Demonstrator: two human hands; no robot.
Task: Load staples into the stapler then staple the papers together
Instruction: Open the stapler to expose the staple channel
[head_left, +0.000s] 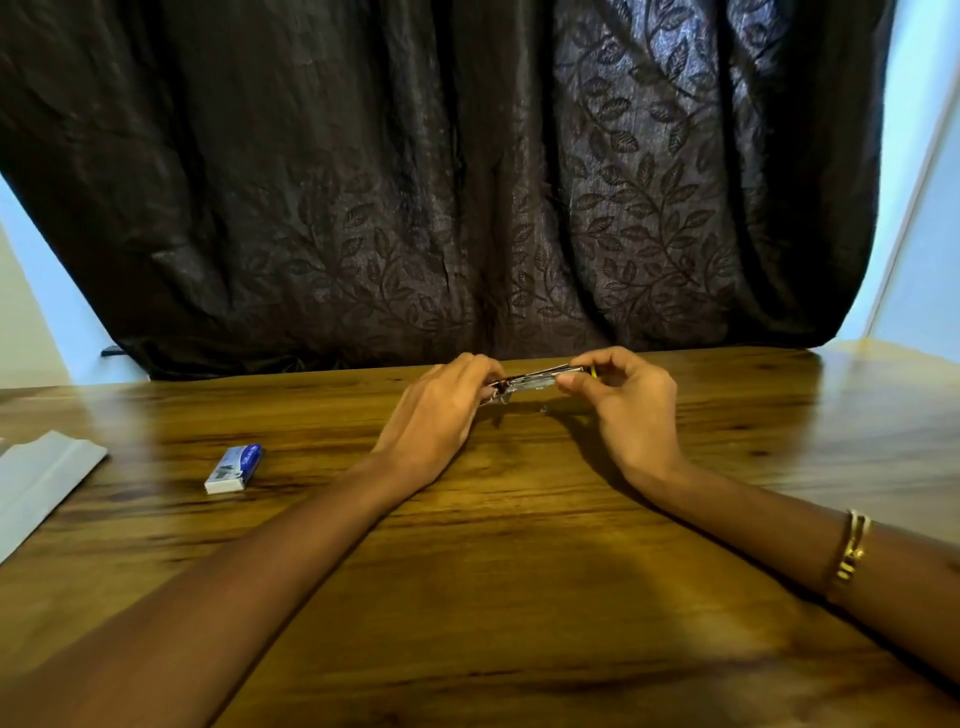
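Note:
A small metal stapler is held just above the far part of the wooden table, lying roughly level. My left hand grips its left end, fingers curled over it. My right hand pinches its right end between thumb and fingertips, where a bit of yellow shows. Whether the stapler's magazine is open is too blurred to tell. A white and blue staple box lies on the table to the left, apart from both hands. White papers lie at the table's left edge.
A dark leaf-patterned curtain hangs right behind the table's far edge. A gold bracelet sits on my right wrist.

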